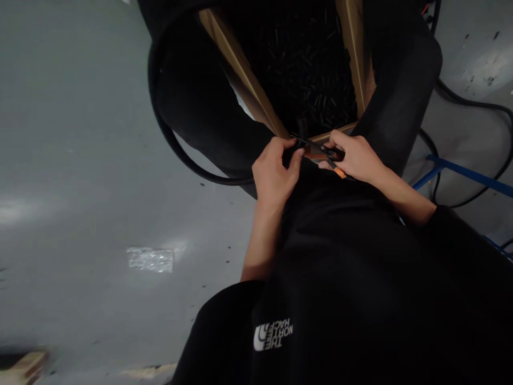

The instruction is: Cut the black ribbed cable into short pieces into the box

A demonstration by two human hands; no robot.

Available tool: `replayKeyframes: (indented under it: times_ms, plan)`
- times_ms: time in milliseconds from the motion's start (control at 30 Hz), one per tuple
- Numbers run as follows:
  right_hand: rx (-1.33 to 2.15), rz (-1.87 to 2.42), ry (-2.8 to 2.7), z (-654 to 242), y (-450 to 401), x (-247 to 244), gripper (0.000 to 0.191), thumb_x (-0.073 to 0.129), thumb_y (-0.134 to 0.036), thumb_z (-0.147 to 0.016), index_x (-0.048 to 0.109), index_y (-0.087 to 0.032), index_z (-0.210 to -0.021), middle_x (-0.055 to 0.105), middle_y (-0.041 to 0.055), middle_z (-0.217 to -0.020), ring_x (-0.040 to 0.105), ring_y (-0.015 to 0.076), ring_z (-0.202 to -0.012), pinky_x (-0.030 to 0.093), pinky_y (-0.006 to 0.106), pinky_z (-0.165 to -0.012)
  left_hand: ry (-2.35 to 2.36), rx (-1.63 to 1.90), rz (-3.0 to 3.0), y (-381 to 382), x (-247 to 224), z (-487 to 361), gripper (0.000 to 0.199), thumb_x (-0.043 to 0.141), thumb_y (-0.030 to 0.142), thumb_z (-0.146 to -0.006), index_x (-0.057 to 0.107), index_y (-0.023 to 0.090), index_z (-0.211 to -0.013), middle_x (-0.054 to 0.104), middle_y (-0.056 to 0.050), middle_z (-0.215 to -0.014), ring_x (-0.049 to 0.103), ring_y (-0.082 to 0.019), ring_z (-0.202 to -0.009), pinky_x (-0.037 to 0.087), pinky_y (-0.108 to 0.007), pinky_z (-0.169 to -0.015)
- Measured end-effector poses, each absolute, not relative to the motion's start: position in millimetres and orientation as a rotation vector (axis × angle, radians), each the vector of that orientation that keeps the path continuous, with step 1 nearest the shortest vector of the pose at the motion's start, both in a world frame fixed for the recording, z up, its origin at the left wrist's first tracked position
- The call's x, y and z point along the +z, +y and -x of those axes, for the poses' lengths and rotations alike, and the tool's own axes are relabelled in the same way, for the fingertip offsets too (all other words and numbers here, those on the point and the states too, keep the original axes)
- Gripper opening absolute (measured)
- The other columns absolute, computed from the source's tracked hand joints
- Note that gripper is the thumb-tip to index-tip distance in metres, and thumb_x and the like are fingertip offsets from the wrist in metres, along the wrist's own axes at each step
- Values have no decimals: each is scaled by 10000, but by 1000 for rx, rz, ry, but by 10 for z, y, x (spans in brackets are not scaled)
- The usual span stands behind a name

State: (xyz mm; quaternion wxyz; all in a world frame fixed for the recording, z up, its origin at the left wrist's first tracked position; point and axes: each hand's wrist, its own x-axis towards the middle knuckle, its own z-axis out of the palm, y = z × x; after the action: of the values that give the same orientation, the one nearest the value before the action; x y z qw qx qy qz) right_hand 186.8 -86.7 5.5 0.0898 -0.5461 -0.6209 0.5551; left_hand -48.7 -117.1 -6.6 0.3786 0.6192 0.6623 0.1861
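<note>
Between my knees stands a cardboard box point(256, 88) holding many short black tube pieces point(306, 64). Over its near edge, my left hand point(276, 168) is closed, thumb and fingers pinching the end of a black tube. A long curve of this black tube point(176, 147) loops round my left thigh and runs in behind the hand. My right hand point(356, 155) grips dark scissors point(320, 145) with an orange part on the handle. The blades point left and lie at the tube end by my left fingertips. Whether they touch the tube, I cannot tell.
Grey floor point(100, 149) spreads to the left, with a shiny clear plastic piece point(150, 259) and small dark bits on it. On the right are a blue metal frame point(468, 174) and black cable point(473, 101). A wooden piece point(30, 366) lies bottom left.
</note>
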Motion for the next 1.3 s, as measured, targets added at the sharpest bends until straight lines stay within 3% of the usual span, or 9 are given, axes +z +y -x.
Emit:
replayKeyframes:
  times_ms: [200,400,600,700,900,1000,1100,1233,1300]
  plan:
    - [1716,1632,-1836,-1899,-859,19,392,889,-410,-870,631,-240,-1111,684,-35,-879,611,145,-772,398,293,-761,1523,474,-1547,-1189,-71,444,260,655,479,-1053,676,220,-1072,809,-51,-1045,768,-202,-927,603,-331,-902]
    - [1768,1589,-1814,-2087,-839,-33,368,907,-412,-850,635,-222,-1009,556,-86,-734,454,103,-677,338,285,-731,1360,557,-1179,-1106,-93,623,481,636,707,-1042,695,230,-1066,727,-17,-795,647,-142,-625,546,-279,-629]
    - [1859,1489,-1941,-2113,-795,55,346,907,-306,-847,666,-217,-1079,649,-48,-878,569,123,-765,381,275,-758,1385,711,-997,-990,-221,749,431,709,672,-986,733,246,-933,786,-76,-1000,761,-228,-959,638,-372,-879]
    - [1817,1423,-2027,-2034,-786,76,348,912,-313,-853,679,-222,-1096,679,-29,-951,594,130,-798,386,275,-764,1340,763,-954,-971,-280,686,405,734,629,-974,707,239,-868,800,-107,-1138,757,-242,-1040,640,-372,-891]
    - [1767,1479,-1968,-1923,-830,-3,347,893,-332,-880,667,-227,-1121,690,-27,-946,622,139,-815,401,273,-768,1394,802,-1026,-986,-353,674,542,670,785,-965,695,262,-1106,779,-96,-1123,757,-221,-1024,637,-343,-880]
    - [1842,1512,-1931,-1965,-848,-79,355,883,-340,-883,652,-226,-1127,686,-37,-913,623,134,-794,415,275,-766,1351,549,-1170,-1000,-338,811,655,709,830,-920,699,239,-1203,795,-95,-1065,762,-218,-937,621,-333,-830]
    - [1888,1531,-1907,-2107,-835,-172,418,895,-359,-862,637,-218,-1160,669,-39,-900,615,135,-800,437,280,-768,1263,255,-1282,-1024,-327,927,664,685,836,-938,749,214,-1161,762,-54,-859,701,-201,-742,566,-323,-712]
    - [1795,1532,-1735,-2434,-739,-183,493,870,-370,-893,605,-208,-1276,675,-28,-984,650,142,-915,514,288,-848,1331,364,-1423,-1026,-371,913,614,822,805,-850,775,233,-1070,705,-5,-789,588,-180,-697,477,-327,-675]
    - [1768,1556,-1663,-2627,-685,-101,509,858,-378,-922,596,-217,-1326,671,-38,-959,664,135,-905,537,281,-856,1382,402,-1481,-1004,-396,823,541,805,770,-894,761,239,-986,670,6,-747,554,-170,-671,420,-331,-651]
